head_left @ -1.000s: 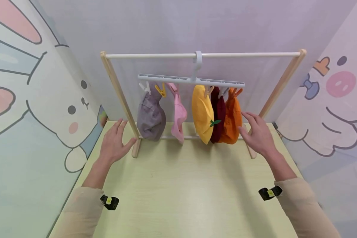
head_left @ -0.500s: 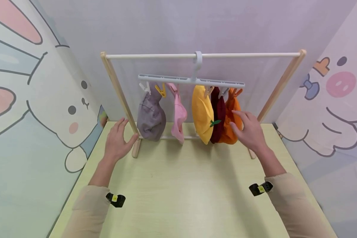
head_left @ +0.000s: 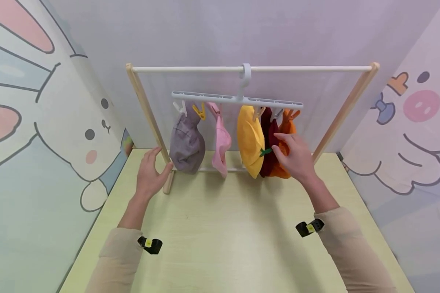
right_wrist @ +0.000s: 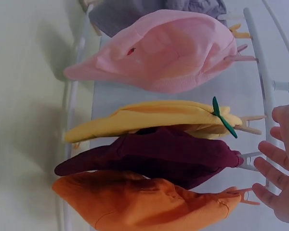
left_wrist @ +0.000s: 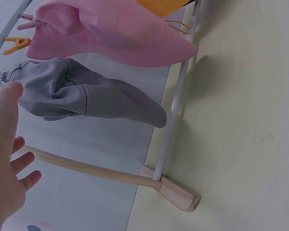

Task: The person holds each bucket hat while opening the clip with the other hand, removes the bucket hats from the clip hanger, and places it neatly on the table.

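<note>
Five-colour row aside, bucket-style hats hang by clips from a pale grey hanger (head_left: 220, 97): a grey hat (head_left: 187, 142), a pink hat (head_left: 221, 144), a yellow hat (head_left: 250, 142) with a green leaf, a maroon hat (right_wrist: 183, 156) and an orange hat (right_wrist: 144, 202). My left hand (head_left: 149, 173) is beside the rack's left post, fingers extended, holding nothing; the left wrist view has it near the grey hat. My right hand (head_left: 296, 156) is in front of the orange and maroon hats, thumb and fingers apart. Nothing is in its grasp.
The hanger hooks over the white top rail (head_left: 190, 69) of a rack with wooden posts (head_left: 342, 116). A lower rail (left_wrist: 176, 103) runs between its feet. The rack stands on a pale wood table (head_left: 220, 236), with cartoon-printed walls (head_left: 407, 134) at both sides.
My right hand has moved left, from beside the orange hat to in front of it and the maroon one. The left hand has shifted slightly right. The hats hang as before.
</note>
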Demonstrator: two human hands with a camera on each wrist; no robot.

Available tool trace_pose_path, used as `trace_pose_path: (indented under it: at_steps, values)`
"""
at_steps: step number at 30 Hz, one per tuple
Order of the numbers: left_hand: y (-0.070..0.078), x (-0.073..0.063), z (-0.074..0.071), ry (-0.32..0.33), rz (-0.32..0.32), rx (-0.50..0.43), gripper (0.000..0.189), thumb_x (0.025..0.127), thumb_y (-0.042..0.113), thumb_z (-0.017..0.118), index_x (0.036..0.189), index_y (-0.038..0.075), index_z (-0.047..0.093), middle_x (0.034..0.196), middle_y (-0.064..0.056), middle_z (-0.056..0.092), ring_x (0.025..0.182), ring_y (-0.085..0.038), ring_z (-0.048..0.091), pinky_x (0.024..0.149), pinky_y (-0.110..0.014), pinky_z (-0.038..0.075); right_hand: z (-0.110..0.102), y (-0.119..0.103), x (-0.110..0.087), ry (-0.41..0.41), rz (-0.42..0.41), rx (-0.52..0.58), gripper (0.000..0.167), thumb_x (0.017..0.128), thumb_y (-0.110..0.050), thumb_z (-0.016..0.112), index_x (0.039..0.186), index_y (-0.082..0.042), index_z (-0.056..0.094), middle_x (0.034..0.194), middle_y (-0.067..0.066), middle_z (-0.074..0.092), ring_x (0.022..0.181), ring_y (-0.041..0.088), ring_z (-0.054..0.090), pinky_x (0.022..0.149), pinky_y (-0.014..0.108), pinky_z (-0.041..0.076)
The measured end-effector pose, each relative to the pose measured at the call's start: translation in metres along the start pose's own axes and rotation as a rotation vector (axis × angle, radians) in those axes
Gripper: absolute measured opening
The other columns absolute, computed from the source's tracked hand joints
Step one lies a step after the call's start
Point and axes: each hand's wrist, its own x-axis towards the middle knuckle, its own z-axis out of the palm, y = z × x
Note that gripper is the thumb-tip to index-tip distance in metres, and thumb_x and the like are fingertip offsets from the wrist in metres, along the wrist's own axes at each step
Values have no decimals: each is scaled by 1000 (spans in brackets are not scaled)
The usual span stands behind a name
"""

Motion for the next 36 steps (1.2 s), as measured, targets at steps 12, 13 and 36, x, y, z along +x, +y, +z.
trace_pose_path:
  at_steps: [12, 13, 36]
  values:
    - [8, 4, 6, 46, -44, -93, 52, 84, 25, 64, 129, 4, 48, 127, -16, 48, 112, -33, 49, 90, -49, 39, 17, -22, 13, -34, -10, -21, 38, 85, -20, 64, 119, -5, 56, 103, 13, 61, 94, 28, 56, 78, 42, 46]
    - [9, 5, 6, 46, -46, -98, 52, 84, 25, 64, 129, 5, 48, 126, -15, 48, 112, -33, 49, 90, -49, 39, 17, -23, 14, -39, -10, -23, 38, 85, -20, 64, 120, -6, 56, 104, 13, 61, 95, 27, 55, 78, 42, 46]
    - [18, 23, 12, 47, -51, -144, 49, 83, 24, 65, 126, 5, 50, 121, -14, 54, 105, -31, 55, 85, -42, 45, 52, -49, 35, -52, -14, 84, 32, 86, -17, 63, 115, -7, 58, 106, 10, 59, 89, 24, 59, 77, 36, 50]
